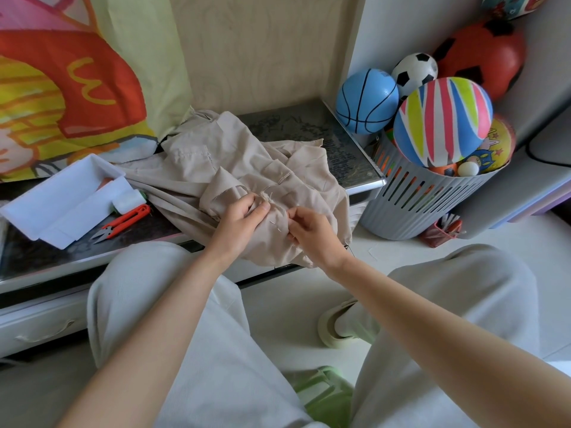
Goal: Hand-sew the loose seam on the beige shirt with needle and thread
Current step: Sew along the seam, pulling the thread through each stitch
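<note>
Low and dark-topped, the table (309,125) stands against a pale wood panel, and the shirt (216,168) lies heaped on it, its lower part spilling over the front edge toward the seated person's knees. That overhang probably brings the work close to the lap, while the table bears the rest of the cloth.

The left hand (242,219) grips a bunched fold of the shirt, with the fingers curled over it and the thumb pressed along the top. It sits just beside the seam (268,199), where a frayed raw edge shows. The grip seems meant to keep the cloth taut and the two layers together.

The right hand (309,231) is near it on the same fold. Its thumb and forefinger are pinched tight at the cloth and the other fingers are curled in. What they hold is most likely the needle, though it is too fine to make out. A short pale thread (278,224) runs between the hands.

The tray (46,217), a spool (129,202) and the orange snips (123,225) lie at the left, within reach but clear of the cloth. The basket (426,196) of balls stands on the floor at the right.
</note>
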`<action>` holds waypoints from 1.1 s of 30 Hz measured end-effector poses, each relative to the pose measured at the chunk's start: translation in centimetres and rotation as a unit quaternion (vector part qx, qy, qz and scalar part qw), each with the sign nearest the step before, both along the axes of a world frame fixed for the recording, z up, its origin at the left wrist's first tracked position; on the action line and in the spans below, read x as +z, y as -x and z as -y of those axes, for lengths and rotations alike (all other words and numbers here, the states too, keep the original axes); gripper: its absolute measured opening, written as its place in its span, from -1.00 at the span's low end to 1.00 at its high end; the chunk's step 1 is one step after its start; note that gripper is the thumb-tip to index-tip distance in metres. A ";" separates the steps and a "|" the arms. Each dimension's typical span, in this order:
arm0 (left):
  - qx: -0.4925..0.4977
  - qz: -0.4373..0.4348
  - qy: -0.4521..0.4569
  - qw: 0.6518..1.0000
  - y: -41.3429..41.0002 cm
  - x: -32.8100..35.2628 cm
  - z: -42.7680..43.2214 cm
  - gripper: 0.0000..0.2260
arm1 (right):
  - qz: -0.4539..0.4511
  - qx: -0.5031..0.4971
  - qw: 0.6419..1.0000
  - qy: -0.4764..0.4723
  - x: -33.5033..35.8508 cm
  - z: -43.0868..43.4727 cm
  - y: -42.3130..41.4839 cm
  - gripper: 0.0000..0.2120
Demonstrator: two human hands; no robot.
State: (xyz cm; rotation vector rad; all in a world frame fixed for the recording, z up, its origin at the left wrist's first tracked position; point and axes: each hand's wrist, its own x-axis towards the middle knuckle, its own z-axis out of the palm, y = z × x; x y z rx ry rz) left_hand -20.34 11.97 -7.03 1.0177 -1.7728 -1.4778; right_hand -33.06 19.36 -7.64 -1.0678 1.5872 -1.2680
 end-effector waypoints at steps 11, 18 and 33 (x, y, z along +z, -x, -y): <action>-0.036 0.046 0.023 0.998 0.1 -0.7 0.3 -0.85 | 0.087 0.021 0.996 -0.016 -0.3 -0.1 -0.8 -0.72; -0.064 0.012 -0.014 0.998 0.0 -0.3 0.1 -0.86 | 0.117 0.004 0.993 -0.021 -0.2 0.1 -0.8 -0.76; -0.039 0.045 -0.050 0.997 -0.1 -0.1 0.0 -0.84 | 0.170 -0.056 0.982 -0.059 0.0 0.3 0.0 -0.92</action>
